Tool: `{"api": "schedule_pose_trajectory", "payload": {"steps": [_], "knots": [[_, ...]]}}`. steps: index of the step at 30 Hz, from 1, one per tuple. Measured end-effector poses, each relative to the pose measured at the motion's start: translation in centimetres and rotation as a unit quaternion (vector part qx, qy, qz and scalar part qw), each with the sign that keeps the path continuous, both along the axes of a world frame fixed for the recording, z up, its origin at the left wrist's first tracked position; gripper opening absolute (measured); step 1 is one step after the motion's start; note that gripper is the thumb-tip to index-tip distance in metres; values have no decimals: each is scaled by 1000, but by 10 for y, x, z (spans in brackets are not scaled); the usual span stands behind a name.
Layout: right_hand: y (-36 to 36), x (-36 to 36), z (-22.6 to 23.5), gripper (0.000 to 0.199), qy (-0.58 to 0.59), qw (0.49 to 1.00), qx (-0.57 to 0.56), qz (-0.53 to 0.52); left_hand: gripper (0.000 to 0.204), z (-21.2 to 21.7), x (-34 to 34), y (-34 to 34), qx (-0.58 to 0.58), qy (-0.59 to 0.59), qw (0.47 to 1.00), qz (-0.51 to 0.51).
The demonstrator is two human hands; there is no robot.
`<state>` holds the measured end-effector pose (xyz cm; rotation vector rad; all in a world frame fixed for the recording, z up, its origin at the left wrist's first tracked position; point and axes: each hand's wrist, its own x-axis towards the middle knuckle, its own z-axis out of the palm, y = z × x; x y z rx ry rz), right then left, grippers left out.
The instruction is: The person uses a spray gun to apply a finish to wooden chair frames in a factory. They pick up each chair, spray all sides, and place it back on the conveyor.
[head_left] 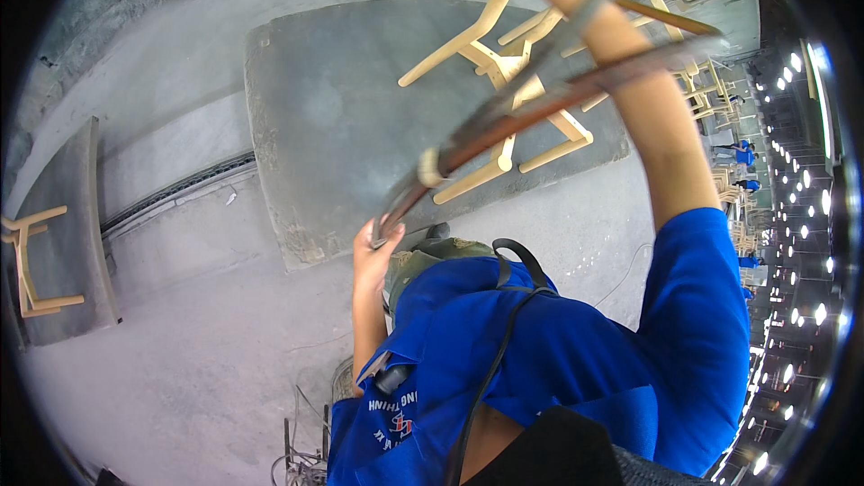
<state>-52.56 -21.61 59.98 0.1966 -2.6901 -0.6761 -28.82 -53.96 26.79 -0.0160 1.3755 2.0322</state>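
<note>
My left hand (372,250) is shut on the lower end of a long, curved brown and grey strip (540,103), which rises to the upper right close to the camera and looks blurred. A pale band wraps the strip near its lower end. My right arm, in a blue sleeve, reaches up past the picture's top edge, so the right hand is hidden. Beneath the strip, a pale wooden chair frame (490,54) lies tipped over on a grey platform (324,126).
A second grey platform (72,216) at the left carries another wooden chair frame (27,261). A groove (180,189) runs across the concrete floor. More chair frames (706,90) and people in blue (743,158) are at the right. A wire rack (306,459) stands by my feet.
</note>
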Motion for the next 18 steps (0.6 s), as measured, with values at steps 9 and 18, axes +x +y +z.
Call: {"api": "schedule_pose_trajectory", "payload": {"steps": [9,18], "knots": [[-79,33,-145,40,-330,881,-295,-169,30,-23,13,-72,-74,-59,992,78],[-35,230,-218,26,-214,371,-878,-215,44,15,19,-56,-67,-4,997,-28]]}}
